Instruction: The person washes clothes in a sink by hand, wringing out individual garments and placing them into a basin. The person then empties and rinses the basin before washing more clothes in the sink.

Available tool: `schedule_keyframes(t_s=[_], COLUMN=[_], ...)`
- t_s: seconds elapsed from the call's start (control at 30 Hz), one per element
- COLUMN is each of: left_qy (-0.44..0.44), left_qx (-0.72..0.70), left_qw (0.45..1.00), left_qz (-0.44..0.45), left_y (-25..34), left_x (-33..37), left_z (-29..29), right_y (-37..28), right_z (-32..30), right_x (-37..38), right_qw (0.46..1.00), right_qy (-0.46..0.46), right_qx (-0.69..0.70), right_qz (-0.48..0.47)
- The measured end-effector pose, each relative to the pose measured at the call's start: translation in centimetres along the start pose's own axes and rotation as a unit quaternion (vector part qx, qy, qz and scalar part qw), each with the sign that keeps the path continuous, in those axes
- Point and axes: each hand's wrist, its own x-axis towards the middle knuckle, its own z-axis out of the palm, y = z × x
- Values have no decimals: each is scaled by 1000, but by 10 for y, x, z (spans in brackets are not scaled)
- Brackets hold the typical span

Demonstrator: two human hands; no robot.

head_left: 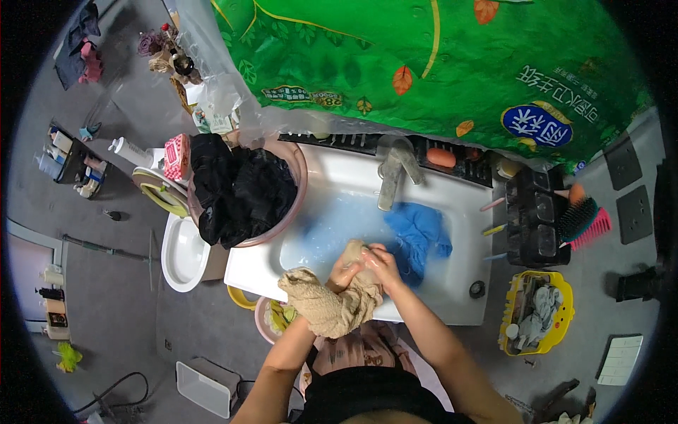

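A beige, crinkly-textured cloth (328, 304) is bunched between my hands over the near edge of the white sink (253, 274). My left hand (342, 274) is closed on it, and my right hand (381, 266) grips the same cloth close beside it. The wet upper part rises between my fingers, while the rest drapes over my left forearm. Whether it is a garment or a towel I cannot tell. Cloudy bluish water (325, 226) fills the sink beyond my hands. A blue cloth (418, 233) lies partly sunk in it, to the right under the metal faucet (397, 173).
A pink basin (300, 169) heaped with black clothes (240, 184) stands on the sink's left side. Behind the faucet, a black rack holds an orange-pink soap bar (441, 157). A large green package (424, 63) looms at the back. A yellow basket (565, 311) sits at right.
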Motion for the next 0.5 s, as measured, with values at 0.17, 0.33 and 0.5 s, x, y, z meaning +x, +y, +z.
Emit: schedule_keyframes(t_s=[0.17, 0.33, 0.5], left_qy=[34, 69, 130], left_qx=[14, -51, -69], left_qw=[991, 988, 978], left_qz=[-126, -132, -145], left_y=[18, 47, 18], left_x=[-9, -19, -12], left_z=[12, 48, 26], right_y=[9, -11, -37], right_z=[-23, -15, -21], right_x=[13, 14, 10], right_qw=[836, 804, 930], right_qy=[30, -91, -140], right_qx=[485, 543, 319], right_qz=[257, 225, 114])
